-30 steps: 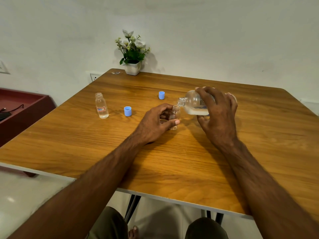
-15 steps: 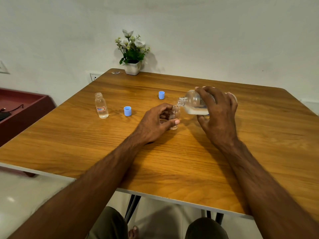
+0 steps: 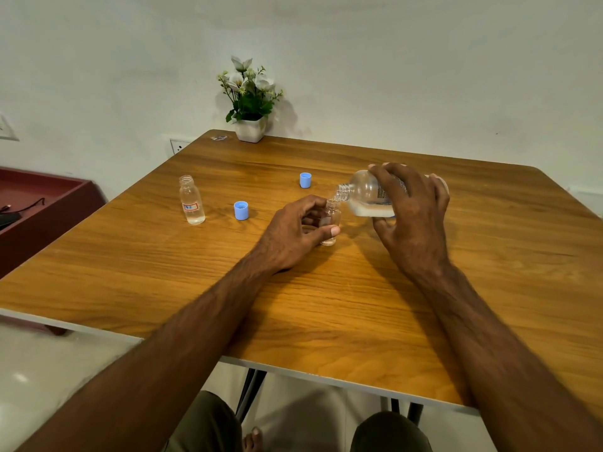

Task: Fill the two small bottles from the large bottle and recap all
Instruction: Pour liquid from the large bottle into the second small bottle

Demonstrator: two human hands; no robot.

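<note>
Pour: right hand (image 3: 411, 208) grips tilted large bottle (image 3: 367, 197), left hand (image 3: 293, 233) steadies small bottle (image 3: 330, 223), fill level unclear; tip slowly, mouths aligned.

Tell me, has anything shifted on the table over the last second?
Barely anything. The right hand keeps the large bottle tipped, mouth over the small bottle that the left hand steadies on the table. The other small bottle and both blue caps have not moved.
</note>
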